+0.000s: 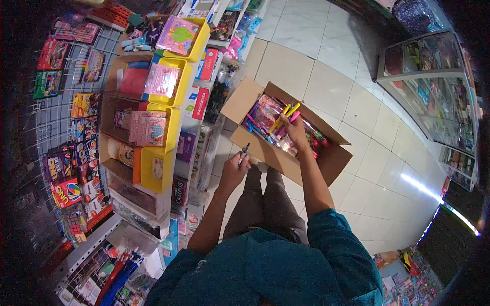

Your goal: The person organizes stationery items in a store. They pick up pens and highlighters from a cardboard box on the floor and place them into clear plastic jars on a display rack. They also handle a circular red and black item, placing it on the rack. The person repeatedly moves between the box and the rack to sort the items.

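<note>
An open cardboard box (237, 101) sits on the floor just in front of my feet, its flaps folded outward. Inside lie many bright plastic packets (264, 105) and pens. Over the box, my right hand (295, 130) grips several yellow and pink pens (286, 111), possibly markers. My left hand (234, 168), outside the box's near left side, holds a dark pen or marker (244, 153) that points up and away from me. The contents beneath my right hand and forearm are partly hidden.
To the left, a shelf carries yellow plastic bins (174, 132) and cardboard compartments (122, 118). A wire grid rack (65, 111) beyond it holds packaged goods. Glass display cases (432, 91) stand at the right. Pale floor tiles (367, 149) lie between. Small goods (407, 287) fill the lower right corner.
</note>
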`<state>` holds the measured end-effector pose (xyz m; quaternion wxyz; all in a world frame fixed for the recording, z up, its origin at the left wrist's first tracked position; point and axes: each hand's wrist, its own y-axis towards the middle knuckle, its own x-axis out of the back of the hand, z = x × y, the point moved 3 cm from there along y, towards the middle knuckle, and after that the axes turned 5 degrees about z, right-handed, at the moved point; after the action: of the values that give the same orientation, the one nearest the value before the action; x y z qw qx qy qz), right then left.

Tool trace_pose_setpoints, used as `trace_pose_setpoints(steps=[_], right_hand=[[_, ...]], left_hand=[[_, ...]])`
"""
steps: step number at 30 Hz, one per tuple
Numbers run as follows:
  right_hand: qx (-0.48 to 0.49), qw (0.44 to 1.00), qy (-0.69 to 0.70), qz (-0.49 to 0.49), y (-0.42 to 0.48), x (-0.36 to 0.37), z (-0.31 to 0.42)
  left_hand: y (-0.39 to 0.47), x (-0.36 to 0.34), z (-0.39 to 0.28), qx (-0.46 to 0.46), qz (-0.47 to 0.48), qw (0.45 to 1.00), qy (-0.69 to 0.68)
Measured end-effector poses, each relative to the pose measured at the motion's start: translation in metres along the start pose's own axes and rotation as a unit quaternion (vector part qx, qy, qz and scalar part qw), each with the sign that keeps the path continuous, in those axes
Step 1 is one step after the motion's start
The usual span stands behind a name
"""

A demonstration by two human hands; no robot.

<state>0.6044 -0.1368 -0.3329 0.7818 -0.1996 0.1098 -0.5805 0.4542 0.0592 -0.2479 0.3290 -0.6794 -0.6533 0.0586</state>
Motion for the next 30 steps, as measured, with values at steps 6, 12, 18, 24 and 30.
trace_pose_setpoints(steps=[6, 12, 18, 24, 30], right_hand=[[0.082, 0.991, -0.085, -0.061, 0.007, 0.009, -0.012], [0.013, 0.965, -0.257, -0.05, 0.038, 0.005, -0.007], [0.045, 0.993, -0.106, -0.033, 0.041, -0.004, 0.012], [-0.098, 0.968, 0.226, 0.041, 0.018, -0.013, 0.024], [-0.102, 0.878, 0.466, 0.037, 0.001, -0.019, 0.049]], left_hand=[[0.002, -0.004, 0.001, -0.026, -0.005, 1.0, 0.001], [0.005, -0.009, 0.006, -0.034, 0.002, 0.999, 0.011], [0.007, -0.011, 0.011, -0.019, 0.007, 0.999, -0.035], [0.008, -0.001, 0.0, 0.046, 0.013, 0.995, -0.091], [0.005, 0.003, -0.012, 0.084, 0.036, 0.973, -0.213]])
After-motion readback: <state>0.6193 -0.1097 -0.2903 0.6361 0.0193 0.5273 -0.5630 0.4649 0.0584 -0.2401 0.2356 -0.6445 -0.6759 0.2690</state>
